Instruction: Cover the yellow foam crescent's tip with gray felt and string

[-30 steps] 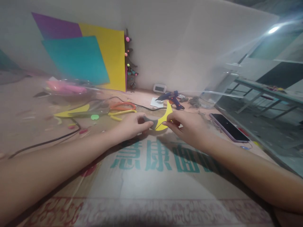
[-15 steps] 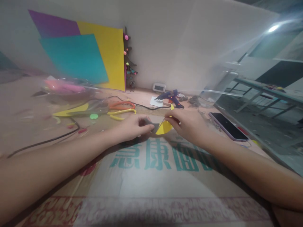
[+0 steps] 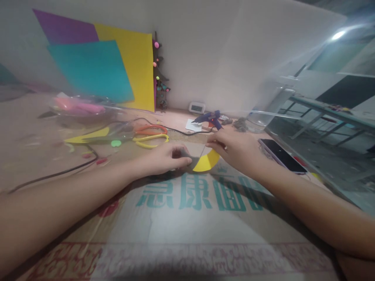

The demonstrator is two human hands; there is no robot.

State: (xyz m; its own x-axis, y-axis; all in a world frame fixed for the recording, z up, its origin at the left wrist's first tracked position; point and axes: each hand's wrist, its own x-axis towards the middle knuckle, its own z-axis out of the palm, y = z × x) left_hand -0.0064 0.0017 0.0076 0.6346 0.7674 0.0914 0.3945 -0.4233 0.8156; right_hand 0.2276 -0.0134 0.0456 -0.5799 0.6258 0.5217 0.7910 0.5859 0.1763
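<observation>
My left hand (image 3: 171,159) is closed in a pinch on a grey curved piece (image 3: 187,154), which looks like paper or thin foam. Joined to it or lying against it is a yellow curved piece (image 3: 206,162), whose right end passes behind the fingers of the other hand. My right hand (image 3: 227,146) pinches the upper end of a thin dark strand (image 3: 202,150) that slants down to where grey and yellow meet. Whether this is a wire or an edge, I cannot tell. Both hands are just above the printed board (image 3: 187,226).
Behind my right hand lies a blue glue gun (image 3: 206,117) by a white card (image 3: 193,125). Scissors (image 3: 150,138) with orange and yellow handles lie left. A phone (image 3: 283,156) is at right. Coloured sheets (image 3: 93,74) lean on the wall. A black cable (image 3: 55,177) crosses the left side.
The yellow piece has turned and dropped, from upright to lying lower and arching downward. My right fingers have moved up off its face with the thin strand. My left hand has hardly moved.
</observation>
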